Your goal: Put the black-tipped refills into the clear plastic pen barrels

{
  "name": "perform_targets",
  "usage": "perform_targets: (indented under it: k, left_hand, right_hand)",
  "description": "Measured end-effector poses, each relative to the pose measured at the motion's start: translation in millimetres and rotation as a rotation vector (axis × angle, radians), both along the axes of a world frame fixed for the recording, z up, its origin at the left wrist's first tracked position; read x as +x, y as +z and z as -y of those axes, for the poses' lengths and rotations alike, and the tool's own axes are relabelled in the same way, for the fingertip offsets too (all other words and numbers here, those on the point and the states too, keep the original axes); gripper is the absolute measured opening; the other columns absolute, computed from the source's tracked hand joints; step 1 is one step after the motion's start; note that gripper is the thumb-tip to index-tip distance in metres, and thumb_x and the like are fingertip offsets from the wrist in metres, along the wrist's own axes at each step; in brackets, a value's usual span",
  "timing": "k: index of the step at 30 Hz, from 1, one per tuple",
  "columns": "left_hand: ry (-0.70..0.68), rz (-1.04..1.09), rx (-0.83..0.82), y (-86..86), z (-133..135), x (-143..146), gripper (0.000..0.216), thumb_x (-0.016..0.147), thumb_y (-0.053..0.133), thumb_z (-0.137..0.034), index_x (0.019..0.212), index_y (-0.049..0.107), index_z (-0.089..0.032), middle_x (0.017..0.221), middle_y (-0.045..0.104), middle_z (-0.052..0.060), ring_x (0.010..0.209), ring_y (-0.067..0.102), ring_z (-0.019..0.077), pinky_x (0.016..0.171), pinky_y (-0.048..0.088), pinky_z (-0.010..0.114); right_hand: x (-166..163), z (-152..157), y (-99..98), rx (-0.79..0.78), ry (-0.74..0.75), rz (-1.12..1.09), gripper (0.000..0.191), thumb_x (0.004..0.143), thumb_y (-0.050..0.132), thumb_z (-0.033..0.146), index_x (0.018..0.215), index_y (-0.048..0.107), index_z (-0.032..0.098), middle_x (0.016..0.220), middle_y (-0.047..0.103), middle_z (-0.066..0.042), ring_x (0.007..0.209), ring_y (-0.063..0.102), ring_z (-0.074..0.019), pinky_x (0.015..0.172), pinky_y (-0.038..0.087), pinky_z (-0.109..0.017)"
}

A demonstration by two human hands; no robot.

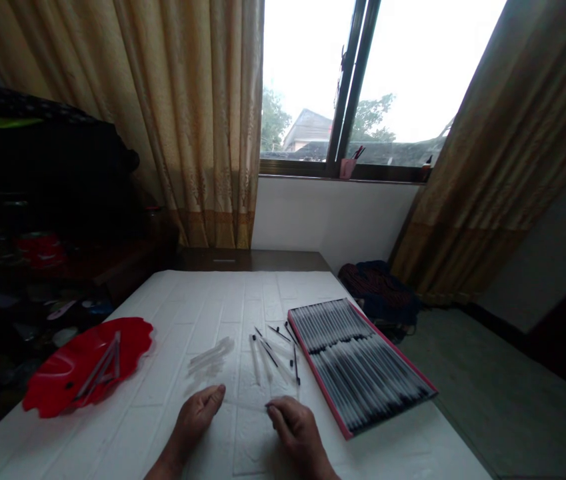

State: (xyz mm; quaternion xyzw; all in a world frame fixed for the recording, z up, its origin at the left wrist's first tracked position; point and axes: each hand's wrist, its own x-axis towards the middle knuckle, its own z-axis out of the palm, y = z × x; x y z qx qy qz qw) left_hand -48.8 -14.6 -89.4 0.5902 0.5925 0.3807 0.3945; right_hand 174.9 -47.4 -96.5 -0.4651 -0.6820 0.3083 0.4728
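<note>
My left hand [197, 413] is closed, thumb on top, at the near middle of the table. To its right, my right hand [297, 427] pinches a small dark tip. A faint, see-through pen barrel [245, 405] seems to stretch between the two hands; its outline is blurred. Just beyond them lie several loose pens and pen parts [269, 357], clear with black ends. A small pile of greyish translucent strips [210, 360] lies beyond my left hand. On the right, a red-edged box [320, 387] holds two rows of clear, black-ended pens [363, 363].
A red scalloped plate [53, 373] with several clear tubes [105, 370] stands at the left. White brick-patterned covering lies on the table [163, 427]. Dark, cluttered furniture [127, 267] borders the left side. Folded cloth [377, 290] sits past the right edge, below the window.
</note>
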Motion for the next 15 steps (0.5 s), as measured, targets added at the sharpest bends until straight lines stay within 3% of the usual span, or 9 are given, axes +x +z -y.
perform_targets:
  k: [6,10,13,15]
  left_hand:
    - [0.13,0.04,-0.103,2.9,-10,-7,0.062,0.062,0.036,-0.085,0.054,0.035,-0.024,0.044,0.029,-0.009,0.041,0.032,0.0103,0.041,0.028,0.023]
    - [0.158,0.012,-0.092,3.5,-11,-1,0.065,0.061,0.032,-0.086,0.06,0.044,-0.023,0.04,0.031,-0.01,0.037,0.035,0.011,0.04,0.031,0.023]
    - [0.191,-0.037,-0.038,4.8,-8,-1,0.061,0.065,0.036,-0.08,0.076,0.056,-0.023,0.046,0.043,-0.008,0.044,0.048,0.0147,0.045,0.039,0.025]
    - [0.209,-0.064,0.017,5.7,-4,-5,0.054,0.066,0.046,-0.072,0.085,0.06,-0.024,0.062,0.058,-0.004,0.062,0.059,0.0178,0.059,0.047,0.028]
  right_hand:
    - [5,2,-1.3,0.204,-0.175,-0.005,0.022,0.089,0.051,0.03,0.088,0.072,0.023,0.074,0.07,-0.006,0.069,0.065,-0.0201,0.064,0.049,-0.026]
    - [5,-4,-8.8,0.29,-0.2,0.136,0.022,0.091,0.048,0.029,0.094,0.068,0.022,0.076,0.069,-0.005,0.07,0.066,-0.0179,0.063,0.051,-0.024]
    - [6,-7,-15.6,0.297,-0.352,0.204,0.021,0.091,0.047,0.03,0.095,0.066,0.021,0.082,0.071,-0.006,0.076,0.068,-0.0186,0.067,0.052,-0.025]
    - [8,-9,-19.3,0.31,-0.455,0.24,0.024,0.092,0.046,0.031,0.093,0.066,0.02,0.083,0.072,-0.007,0.078,0.068,-0.02,0.07,0.052,-0.027]
